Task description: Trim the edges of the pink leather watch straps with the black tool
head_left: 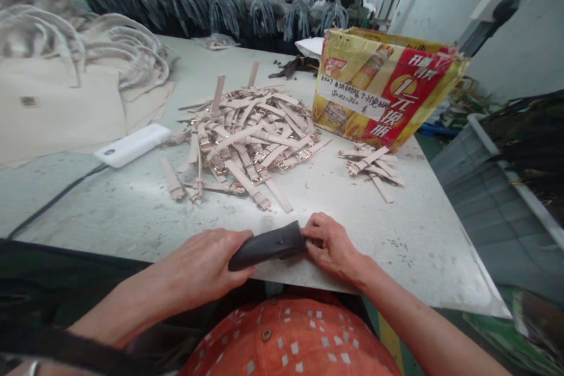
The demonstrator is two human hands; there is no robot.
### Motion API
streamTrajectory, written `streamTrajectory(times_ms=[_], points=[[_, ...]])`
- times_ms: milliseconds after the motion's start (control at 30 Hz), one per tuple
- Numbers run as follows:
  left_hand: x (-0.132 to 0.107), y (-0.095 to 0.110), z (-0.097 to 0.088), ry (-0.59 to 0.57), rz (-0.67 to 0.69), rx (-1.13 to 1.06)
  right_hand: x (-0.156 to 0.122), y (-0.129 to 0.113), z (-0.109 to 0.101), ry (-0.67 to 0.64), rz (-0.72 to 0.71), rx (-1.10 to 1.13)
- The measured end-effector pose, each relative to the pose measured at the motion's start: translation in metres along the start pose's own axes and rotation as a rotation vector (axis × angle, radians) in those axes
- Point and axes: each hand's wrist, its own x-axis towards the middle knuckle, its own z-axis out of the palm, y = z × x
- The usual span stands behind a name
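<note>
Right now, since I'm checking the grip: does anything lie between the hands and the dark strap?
Nothing visible. The left hand grips the dark strap at one end, the right hand pinches the other; the beige strap pile lies farther back.

Dark strap (268, 245): smooth, matt, leather-like, with a faint sheen. Pile of beige straps (247, 135): matt leather-like bands carrying shiny gold-toned metal buckles (263, 204). Tabletop (396, 229): pale, scuffed and speckled; cardboard box (388, 88): creased, with glossy print; power bank (132, 145): smooth white plastic.

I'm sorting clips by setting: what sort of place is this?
Probably a bag or leather-goods workshop: beige buckled straps heaped on the worktable, rows of handled bags behind, a dark strap at its edge.
</note>
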Motion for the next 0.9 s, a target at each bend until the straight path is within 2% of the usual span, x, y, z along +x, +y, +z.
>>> streamTrajectory(times_ms=[267,567,700,900], points=[[-0.013,-0.028,0.0,0.071,-0.088,0.015,-0.001,0.002,0.006,0.058,0.019,0.006],[-0.002,-0.014,0.001,0.073,-0.036,0.083,0.001,0.002,0.003,0.072,0.032,0.032],[-0.002,-0.018,0.001,0.036,-0.041,0.032,0.001,0.005,0.005,0.102,0.024,0.051],[-0.012,-0.02,0.0,0.059,-0.069,0.032,-0.001,0.008,0.01,0.124,0.024,0.047]])
